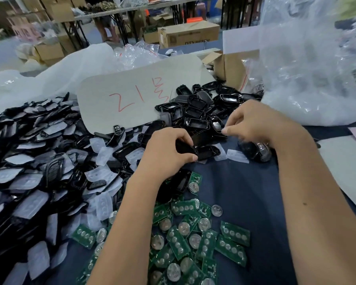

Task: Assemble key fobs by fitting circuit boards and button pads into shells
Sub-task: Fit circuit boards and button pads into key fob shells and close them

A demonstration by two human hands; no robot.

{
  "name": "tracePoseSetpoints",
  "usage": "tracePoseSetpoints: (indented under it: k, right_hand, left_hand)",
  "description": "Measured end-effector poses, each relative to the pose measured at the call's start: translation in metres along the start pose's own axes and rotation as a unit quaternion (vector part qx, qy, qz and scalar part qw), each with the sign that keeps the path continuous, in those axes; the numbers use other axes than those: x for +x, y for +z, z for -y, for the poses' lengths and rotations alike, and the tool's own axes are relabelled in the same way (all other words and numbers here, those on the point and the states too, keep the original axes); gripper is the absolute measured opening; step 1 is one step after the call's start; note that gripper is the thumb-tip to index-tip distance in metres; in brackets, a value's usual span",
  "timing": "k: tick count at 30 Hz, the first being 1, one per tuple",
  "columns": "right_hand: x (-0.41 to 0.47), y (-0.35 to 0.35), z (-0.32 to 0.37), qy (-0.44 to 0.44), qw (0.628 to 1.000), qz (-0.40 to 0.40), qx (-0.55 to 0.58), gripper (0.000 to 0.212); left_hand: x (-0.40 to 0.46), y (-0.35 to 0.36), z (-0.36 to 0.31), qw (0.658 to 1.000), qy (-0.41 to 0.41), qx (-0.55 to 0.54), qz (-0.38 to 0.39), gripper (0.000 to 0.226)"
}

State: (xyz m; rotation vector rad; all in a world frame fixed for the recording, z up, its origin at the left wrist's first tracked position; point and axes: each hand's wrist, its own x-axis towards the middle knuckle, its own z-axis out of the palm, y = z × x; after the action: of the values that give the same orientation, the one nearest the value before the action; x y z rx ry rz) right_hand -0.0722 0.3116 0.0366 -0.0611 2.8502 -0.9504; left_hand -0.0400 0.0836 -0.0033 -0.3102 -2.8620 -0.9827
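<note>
— Shell (185, 149), black, sits gripped in the left hand (169, 153) just above the loose circuit boards (193, 239); whether a board or pad is seated in it I cannot tell
— And the right hand (253, 124)?
— Fingers pinched together by the empty shells (197, 110); around what, if anything, is too small to tell
— Much left?
— Judging by the heap of button pads (37, 177) and boards covering the counter (249, 182), nearly everything; a few dark fobs (255, 151) right of the hands may be finished

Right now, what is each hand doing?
Left hand: grips a black shell.
Right hand: fingers pinched together; whether they hold anything cannot be told.
</note>
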Motion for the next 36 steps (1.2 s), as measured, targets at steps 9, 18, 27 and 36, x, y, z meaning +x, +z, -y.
tracePoseSetpoints:
  k: [9,18,27,36]
  right_hand:
    - [-0.012,0.039,0.054,-0.004,0.943,0.316,-0.1,0.042]
    - [-0.007,0.059,0.063,-0.111,0.932,0.327,-0.106,0.03]
    - [-0.008,0.066,0.064,-0.208,0.868,0.231,0.387,0.032]
    - [0.005,0.09,0.065,-0.147,0.873,0.055,0.462,0.039]
  left_hand:
    - [0.003,-0.01,0.02,0.994,-0.054,-0.042,-0.09,0.025]
    - [0.001,-0.026,0.029,0.946,-0.151,-0.24,-0.156,0.017]
    - [-0.004,-0.039,0.036,0.885,-0.197,-0.376,-0.193,0.011]
    - [-0.013,-0.05,0.039,0.85,-0.241,-0.45,-0.133,0.013]
